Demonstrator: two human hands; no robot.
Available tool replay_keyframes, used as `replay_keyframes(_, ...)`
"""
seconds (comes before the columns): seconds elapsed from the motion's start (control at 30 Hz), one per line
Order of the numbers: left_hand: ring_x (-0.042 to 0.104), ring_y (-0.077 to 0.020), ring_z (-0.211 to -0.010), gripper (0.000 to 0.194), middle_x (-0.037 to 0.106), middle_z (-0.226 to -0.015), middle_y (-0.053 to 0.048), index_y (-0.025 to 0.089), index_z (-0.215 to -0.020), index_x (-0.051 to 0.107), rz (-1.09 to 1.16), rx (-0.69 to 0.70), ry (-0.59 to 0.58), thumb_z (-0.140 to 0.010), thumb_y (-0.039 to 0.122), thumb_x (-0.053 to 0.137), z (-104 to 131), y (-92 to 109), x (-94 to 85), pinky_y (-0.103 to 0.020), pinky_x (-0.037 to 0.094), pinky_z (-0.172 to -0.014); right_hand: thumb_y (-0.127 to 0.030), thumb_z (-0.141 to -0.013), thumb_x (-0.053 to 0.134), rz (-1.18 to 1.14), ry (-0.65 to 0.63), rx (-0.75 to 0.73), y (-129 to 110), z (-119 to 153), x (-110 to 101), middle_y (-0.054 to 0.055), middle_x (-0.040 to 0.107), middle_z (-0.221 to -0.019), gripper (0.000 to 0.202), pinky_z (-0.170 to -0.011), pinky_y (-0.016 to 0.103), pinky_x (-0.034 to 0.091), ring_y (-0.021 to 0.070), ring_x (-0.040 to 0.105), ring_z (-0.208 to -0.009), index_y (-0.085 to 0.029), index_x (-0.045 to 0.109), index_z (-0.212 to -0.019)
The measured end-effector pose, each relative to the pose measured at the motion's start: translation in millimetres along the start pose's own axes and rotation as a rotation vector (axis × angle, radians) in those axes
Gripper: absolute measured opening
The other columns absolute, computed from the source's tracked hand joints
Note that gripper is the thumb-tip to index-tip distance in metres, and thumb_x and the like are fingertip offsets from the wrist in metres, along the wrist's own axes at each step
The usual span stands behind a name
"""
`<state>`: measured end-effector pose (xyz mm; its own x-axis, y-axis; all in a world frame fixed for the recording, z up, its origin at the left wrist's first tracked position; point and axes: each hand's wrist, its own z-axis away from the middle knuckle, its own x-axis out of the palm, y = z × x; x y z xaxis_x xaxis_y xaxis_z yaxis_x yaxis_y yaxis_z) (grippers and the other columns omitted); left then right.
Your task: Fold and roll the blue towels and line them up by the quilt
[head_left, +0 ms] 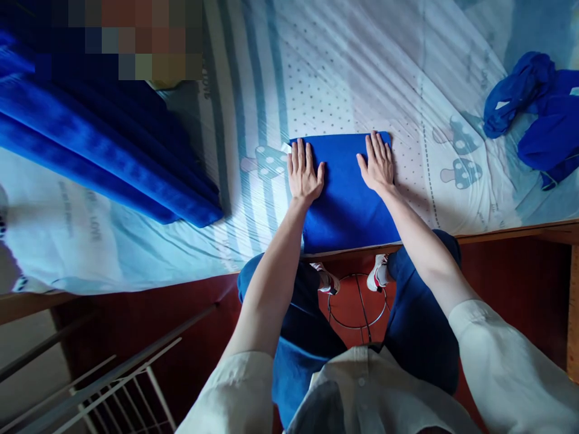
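Note:
A blue folded cloth (346, 187) lies flat as a neat rectangle at the front edge of the bed, a small white tag showing at its far left corner. My left hand (305, 172) rests palm down on its left side, fingers stretched out. On the far right corner of the cloth, my right hand (378, 161) presses flat with its fingers extended. Neither hand grips anything. What kind of garment the folded cloth is cannot be made out.
The bed (330, 78) has a patterned sheet. Crumpled blue cloths (549, 117) lie at right; a large blue cloth (113, 163) hangs over the left part, beside a blurred-out patch. A metal rack (122, 392) stands at lower left, on the red floor (506, 289).

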<state>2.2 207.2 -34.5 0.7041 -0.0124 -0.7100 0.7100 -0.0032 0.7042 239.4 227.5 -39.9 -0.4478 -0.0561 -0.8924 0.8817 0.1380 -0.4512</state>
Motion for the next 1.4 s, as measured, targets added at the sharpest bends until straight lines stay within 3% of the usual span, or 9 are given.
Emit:
replay_keyframes(0.13, 0.003, -0.0257, -0.165, 0.076, 0.022, -0.175, -0.013, 0.012, -0.164, 0.034, -0.117, -0.017, 0.015, -0.102, 0.055, 0.042, -3.8, 0.5, -0.8, -0.048, 0.003, -0.135, -0.044, -0.108, 0.025, 0.069, -0.012, 0.054, 6.9, -5.6, -8.8, 0.016, 0.022, -0.175, 0.070, -0.133, 0.059, 0.005, 0.0300, 0.015, -0.164, -0.005, 0.023, -0.167)
replay_keyframes(0.23, 0.004, -0.0278, -0.164, 0.075, 0.021, -0.174, -0.016, 0.009, -0.163, 0.035, -0.136, 0.039, -0.003, -0.103, 0.054, 0.040, 2.3, 15.1, 8.3, -0.050, 0.002, -0.134, -0.041, -0.108, 0.028, 0.085, -0.008, 0.015, -19.8, 7.7, -3.3, 0.017, 0.019, -0.175, 0.070, -0.133, 0.061, 0.003, 0.0315, 0.011, -0.165, -0.003, 0.023, -0.166)
replay_keyframes(0.37, 0.010, -0.0267, -0.164, 0.073, 0.027, -0.173, -0.015, 0.009, -0.162, 0.037, -0.121, 0.135, -0.066, -0.104, 0.052, 0.039, 16.5, 22.5, 19.4, -0.048, 0.004, -0.135, -0.036, -0.108, 0.031, 0.051, -0.085, -0.138, -50.0, 37.6, 10.3, 0.010, 0.024, -0.175, 0.065, -0.135, 0.055, 0.005, 0.0255, 0.013, -0.165, -0.011, 0.024, -0.168)
replay_keyframes(0.57, 0.009, -0.0233, -0.164, 0.069, 0.025, -0.173, -0.015, 0.008, -0.164, 0.032, -0.156, 0.046, -0.002, -0.106, 0.045, 0.033, 30.0, 7.6, 6.9, -0.046, 0.004, -0.135, -0.032, -0.109, 0.027, 0.067, -0.054, -0.005, -24.9, 49.5, -3.2, 0.011, 0.019, -0.176, 0.065, -0.135, 0.056, 0.006, 0.0255, 0.012, -0.165, -0.011, 0.018, -0.169)
replay_keyframes(0.8, 0.012, -0.0236, -0.163, 0.067, 0.028, -0.172, -0.015, 0.008, -0.164, 0.032, -0.191, 0.120, -0.102, -0.107, 0.042, 0.027, 94.9, 34.7, 29.0, -0.049, 0.008, -0.135, -0.029, -0.107, 0.032, 0.026, -0.123, -0.116, -59.6, 95.4, 8.7, 0.010, 0.024, -0.175, 0.064, -0.136, 0.053, 0.009, 0.0235, 0.016, -0.164, -0.012, 0.024, -0.168)
replay_keyframes(1.03, 0.011, -0.0247, -0.163, 0.067, 0.025, -0.173, -0.016, 0.008, -0.164, 0.031, -0.224, 0.036, -0.046, -0.106, 0.040, 0.025, 127.2, 15.1, 3.3, -0.050, 0.008, -0.135, -0.030, -0.107, 0.030, 0.065, -0.048, 0.073, -24.7, 128.1, -14.2, 0.014, 0.020, -0.175, 0.066, -0.134, 0.058, 0.008, 0.0261, 0.014, -0.165, -0.008, 0.021, -0.168)
replay_keyframes(1.13, 0.008, -0.0259, -0.164, 0.068, 0.024, -0.173, -0.017, 0.006, -0.163, 0.032, -0.233, 0.073, -0.071, -0.106, 0.042, 0.026, 138.5, 24.4, 6.4, -0.051, 0.007, -0.135, -0.032, -0.107, 0.031, 0.060, -0.036, 0.055, -39.3, 136.1, -15.3, 0.016, 0.022, -0.174, 0.065, -0.134, 0.059, 0.007, 0.0275, 0.014, -0.165, -0.006, 0.026, -0.166)
replay_keyframes(1.27, 0.010, -0.0250, -0.164, 0.066, 0.027, -0.172, -0.015, 0.007, -0.163, 0.034, -0.224, 0.170, -0.147, -0.106, 0.041, 0.027, 165.8, 35.3, 20.0, -0.051, 0.009, -0.135, -0.034, -0.107, 0.033, 0.044, -0.139, -0.090, -67.1, 162.3, -5.9, 0.013, 0.027, -0.173, 0.064, -0.135, 0.052, 0.010, 0.0241, 0.019, -0.164, -0.008, 0.031, -0.165)
replay_keyframes(1.4, 0.012, -0.0246, -0.163, 0.067, 0.028, -0.172, -0.016, 0.007, -0.164, 0.031, -0.228, 0.087, -0.105, -0.107, 0.042, 0.026, 188.9, 23.7, 13.7, -0.050, 0.010, -0.135, -0.037, -0.107, 0.033, 0.060, -0.132, -0.018, -53.4, 186.8, -9.8, 0.016, 0.028, -0.173, 0.066, -0.135, 0.050, 0.011, 0.0238, 0.019, -0.164, -0.006, 0.029, -0.165)
